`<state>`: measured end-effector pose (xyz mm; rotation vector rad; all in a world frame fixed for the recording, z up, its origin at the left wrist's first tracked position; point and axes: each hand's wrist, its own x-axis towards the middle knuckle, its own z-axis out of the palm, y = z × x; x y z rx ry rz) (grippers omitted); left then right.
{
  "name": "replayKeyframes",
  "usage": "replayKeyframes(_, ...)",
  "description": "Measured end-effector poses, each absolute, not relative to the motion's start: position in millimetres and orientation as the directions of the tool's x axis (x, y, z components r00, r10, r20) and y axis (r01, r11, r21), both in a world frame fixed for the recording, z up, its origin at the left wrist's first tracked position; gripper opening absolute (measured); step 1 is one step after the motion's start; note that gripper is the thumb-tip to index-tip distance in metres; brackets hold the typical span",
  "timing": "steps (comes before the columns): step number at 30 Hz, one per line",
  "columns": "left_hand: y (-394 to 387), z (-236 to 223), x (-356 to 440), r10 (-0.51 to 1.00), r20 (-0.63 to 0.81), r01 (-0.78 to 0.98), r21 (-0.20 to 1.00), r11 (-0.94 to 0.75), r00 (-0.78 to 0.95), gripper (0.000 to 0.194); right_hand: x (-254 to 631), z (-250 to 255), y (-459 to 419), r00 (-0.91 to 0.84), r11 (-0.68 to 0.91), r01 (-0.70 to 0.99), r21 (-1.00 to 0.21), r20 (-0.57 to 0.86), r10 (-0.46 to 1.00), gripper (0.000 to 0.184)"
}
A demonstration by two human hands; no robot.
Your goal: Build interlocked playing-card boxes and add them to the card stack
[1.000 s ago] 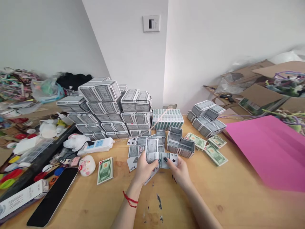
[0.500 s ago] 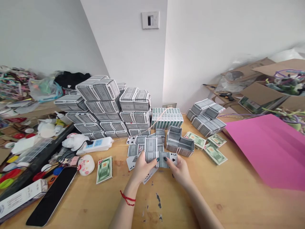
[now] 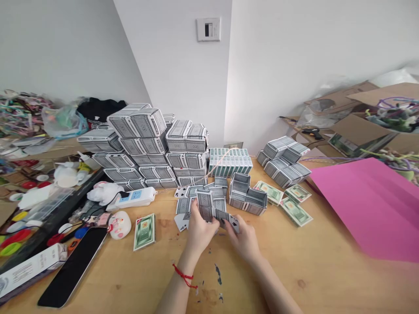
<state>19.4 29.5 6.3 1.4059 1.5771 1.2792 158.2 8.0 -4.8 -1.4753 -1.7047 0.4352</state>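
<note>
My left hand (image 3: 200, 233) pinches an L-shaped piece of joined playing cards (image 3: 205, 204), patterned grey backs facing up. One arm of the piece stands away from me. My right hand (image 3: 245, 239) grips the piece's other end, where a spade face (image 3: 234, 222) shows; that end tilts down to the right. Whether the cards are folded or glued together cannot be made out. Beyond my fingers lie several loose cards (image 3: 218, 191), and an ace (image 3: 181, 222) lies face up by my left hand. Right of them sits an open-topped L-shaped box made of cards (image 3: 240, 198).
Stacked card blocks (image 3: 142, 146) stand at back left, smaller ones (image 3: 286, 163) at back right. Green card decks (image 3: 296, 211) lie right, another (image 3: 144, 231) left. A green-white pack block (image 3: 231, 162), power strip (image 3: 136, 197), phone (image 3: 73, 268) and pink sheet (image 3: 363, 205) surround the work area.
The card piece has turned from nearly flat to tilted, its right end dropping and swinging towards me. Both hands have shifted slightly and remain on it. The view has moved a little.
</note>
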Motion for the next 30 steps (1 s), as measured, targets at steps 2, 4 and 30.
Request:
replayKeyframes(2,28.5,6.7,19.7,0.97,0.162,0.348,0.933,-0.092,-0.179,0.074,158.0,-6.0,7.9,0.009,0.263,0.658,-0.706,0.356,0.934,0.021)
replayKeyframes(4,27.3,8.4,20.6,0.968,0.175,0.362,0.927,-0.101,-0.178,0.075,158.3,-6.4,8.1,0.019,0.247,0.669,-0.702,0.348,0.937,0.021)
replayKeyframes(30,29.3,18.7,15.1,0.989,0.007,0.39,0.919,0.052,-0.15,0.02,160.3,-11.2,16.3,0.246,-0.012,0.506,-0.863,0.131,0.96,0.042)
